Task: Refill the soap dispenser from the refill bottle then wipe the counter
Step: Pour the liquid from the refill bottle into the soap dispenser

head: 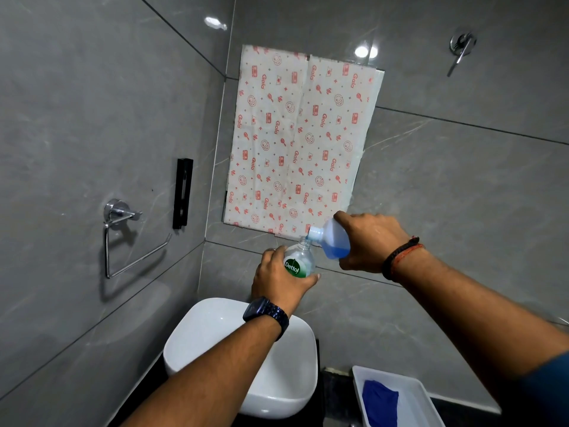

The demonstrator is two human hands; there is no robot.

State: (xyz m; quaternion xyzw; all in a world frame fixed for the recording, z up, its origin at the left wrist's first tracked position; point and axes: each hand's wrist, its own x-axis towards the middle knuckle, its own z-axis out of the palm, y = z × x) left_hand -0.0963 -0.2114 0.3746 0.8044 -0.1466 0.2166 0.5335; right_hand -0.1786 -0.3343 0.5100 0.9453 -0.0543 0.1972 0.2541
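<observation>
This is a bathroom. Large glossy grey tiles (77, 118) cover the walls. A white basin (283, 386) sits on a dark counter (335, 402) near us. On the left wall hangs a chrome towel ring (119, 211), and a chrome tap lever (461, 46) sticks out of the far wall, up to the right.

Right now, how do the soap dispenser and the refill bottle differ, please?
The soap dispenser is held neck up; the refill bottle is tipped toward it. The soap dispenser is clear with a green label; the refill bottle holds blue liquid. Both are uncapped and hand-held.
</observation>
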